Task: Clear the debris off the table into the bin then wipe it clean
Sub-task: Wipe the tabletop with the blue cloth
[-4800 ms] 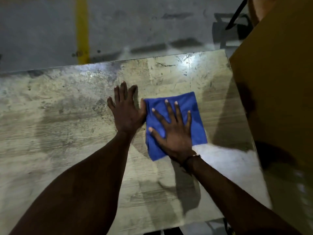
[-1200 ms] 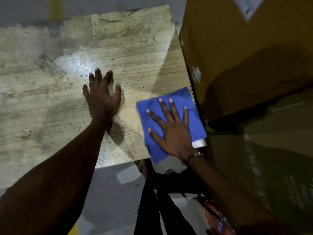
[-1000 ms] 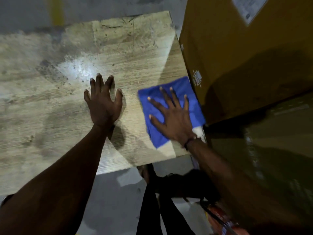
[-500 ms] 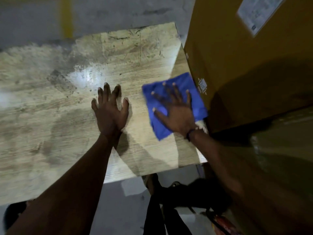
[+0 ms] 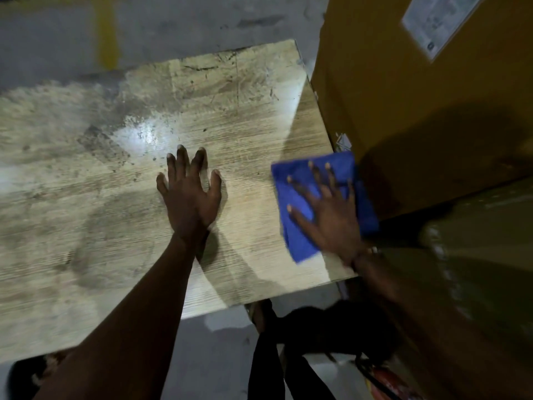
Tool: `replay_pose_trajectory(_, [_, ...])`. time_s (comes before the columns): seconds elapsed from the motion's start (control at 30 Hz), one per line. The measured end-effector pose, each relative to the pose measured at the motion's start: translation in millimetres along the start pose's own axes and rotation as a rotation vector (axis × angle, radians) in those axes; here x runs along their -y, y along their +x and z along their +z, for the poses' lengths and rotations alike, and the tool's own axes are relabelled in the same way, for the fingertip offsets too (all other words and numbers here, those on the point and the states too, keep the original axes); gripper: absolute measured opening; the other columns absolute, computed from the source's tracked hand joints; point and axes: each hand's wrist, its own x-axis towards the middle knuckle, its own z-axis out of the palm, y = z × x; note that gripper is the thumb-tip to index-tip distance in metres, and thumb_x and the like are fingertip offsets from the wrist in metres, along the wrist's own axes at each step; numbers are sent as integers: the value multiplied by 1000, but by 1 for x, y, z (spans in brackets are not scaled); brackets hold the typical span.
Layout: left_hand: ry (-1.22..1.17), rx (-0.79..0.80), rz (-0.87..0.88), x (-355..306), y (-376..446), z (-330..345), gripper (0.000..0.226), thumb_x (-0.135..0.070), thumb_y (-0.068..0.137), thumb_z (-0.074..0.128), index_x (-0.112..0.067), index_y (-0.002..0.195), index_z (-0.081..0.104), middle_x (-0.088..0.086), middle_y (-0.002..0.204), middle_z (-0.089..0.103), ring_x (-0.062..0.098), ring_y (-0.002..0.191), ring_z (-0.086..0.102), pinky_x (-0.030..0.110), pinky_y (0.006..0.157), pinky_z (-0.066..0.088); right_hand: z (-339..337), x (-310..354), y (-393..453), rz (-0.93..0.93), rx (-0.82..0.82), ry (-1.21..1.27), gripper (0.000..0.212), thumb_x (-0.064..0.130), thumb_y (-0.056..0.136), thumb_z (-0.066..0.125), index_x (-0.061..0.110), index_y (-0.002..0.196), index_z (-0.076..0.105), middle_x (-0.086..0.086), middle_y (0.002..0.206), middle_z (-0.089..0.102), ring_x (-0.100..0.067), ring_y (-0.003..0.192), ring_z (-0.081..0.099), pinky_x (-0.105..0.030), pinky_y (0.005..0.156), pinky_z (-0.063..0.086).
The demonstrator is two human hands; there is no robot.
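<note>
1. I see the blue cloth (image 5: 300,194) lying at the right edge of the table (image 5: 86,226), toward the near right corner; it is a soft, folded, roughly square piece, its outline blurred
2. My right hand (image 5: 331,215) lies flat on top of the cloth, fingers straight and spread, palm pressing it onto the tabletop; a band sits at the wrist
3. My left hand (image 5: 189,197) rests flat on the bare tabletop near the middle of its near half, fingers straight and fanned, holding nothing; it is well apart from the cloth
4. The tabletop is a pale wood-grain laminate with fine straight lines, blotched with dark grey smears and specks; a shiny glare patch sits just beyond my left fingertips
5. A large brown cardboard box (image 5: 418,111) stands just beside the table's right edge, its face smooth and matte, with a white paper label (image 5: 438,21) near the top
6. Beyond the far edge is a grey concrete floor (image 5: 202,21) with a yellow painted stripe (image 5: 108,33)
</note>
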Motion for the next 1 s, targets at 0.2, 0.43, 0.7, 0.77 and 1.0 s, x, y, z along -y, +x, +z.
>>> replay_pose_trajectory(0.2, [25,-17,12,3,1,4,58,-53,104,50,-31,158,46,8,171,32,32,159,27,60,122,24,22,39,65,65,-108,-68,66,72,101,36,49,163,30,1,177,16,-28,164,11,-67,125,12])
replay_pose_trajectory(0.43, [11,46,-12,1,1,2,59,-52,106,47,-33,161,39,6,174,24,32,161,21,61,124,19,17,47,22,-218,-1,19,65,71,100,44,53,161,30,6,178,8,-23,165,2,-64,126,9])
replay_pose_trajectory(0.7, [17,141,2,0,20,6,62,-55,109,39,-36,166,26,4,178,6,31,164,5,64,126,7,22,23,136,124,-84,-38,67,74,99,34,52,162,29,3,177,14,-28,165,9,-66,126,10])
replay_pose_trajectory(0.77, [37,125,61,-1,49,11,64,-56,107,36,-32,166,28,8,177,10,34,163,8,65,125,10,18,49,98,14,-60,-45,67,73,100,35,53,163,23,5,178,6,-25,165,0,-64,127,8])
replay_pose_trajectory(1.0, [-9,145,43,-13,148,30,62,-54,110,34,-25,164,33,12,175,18,36,162,13,65,126,12,24,35,104,-48,-55,-25,65,71,99,43,53,160,32,9,177,11,-22,165,6,-63,126,12])
